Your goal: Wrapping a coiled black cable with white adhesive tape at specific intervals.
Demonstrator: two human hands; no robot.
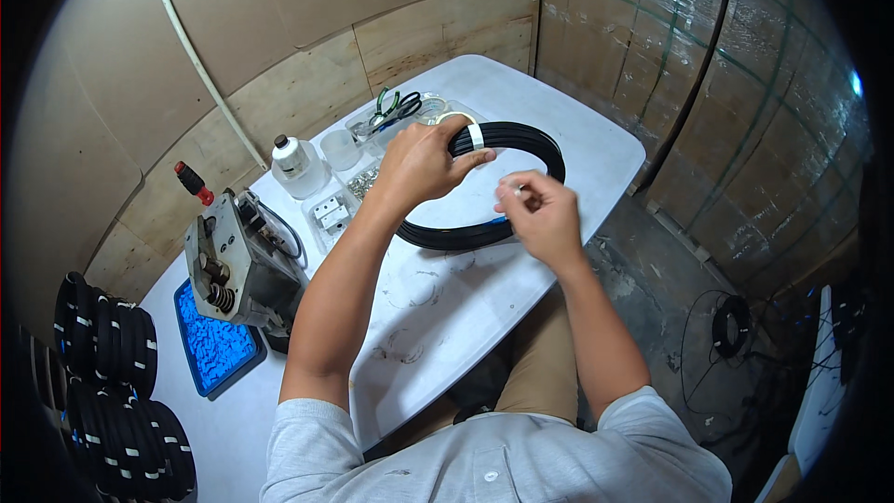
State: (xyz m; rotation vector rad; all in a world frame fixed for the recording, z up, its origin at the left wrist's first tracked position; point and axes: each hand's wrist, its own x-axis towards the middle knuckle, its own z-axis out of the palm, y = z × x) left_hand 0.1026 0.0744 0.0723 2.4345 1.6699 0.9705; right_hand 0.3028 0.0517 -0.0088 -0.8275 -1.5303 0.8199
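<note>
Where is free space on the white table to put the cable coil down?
Bare tabletop lies between the black cable coil and the near table edge, right of the grey machine. The far right corner beyond the coil is bare too. The left side is crowded: bottle, small trays, blue tray.

— How many cable coils on the table?
— 1 black coil point(507, 186), centre frame, with 2 hands on it. 1 grey machine point(237, 265) at left, 1 blue tray point(216, 346), 1 white bottle point(296, 166).
— Fans?
— 1 floor fan point(726, 335), lower right.
</note>
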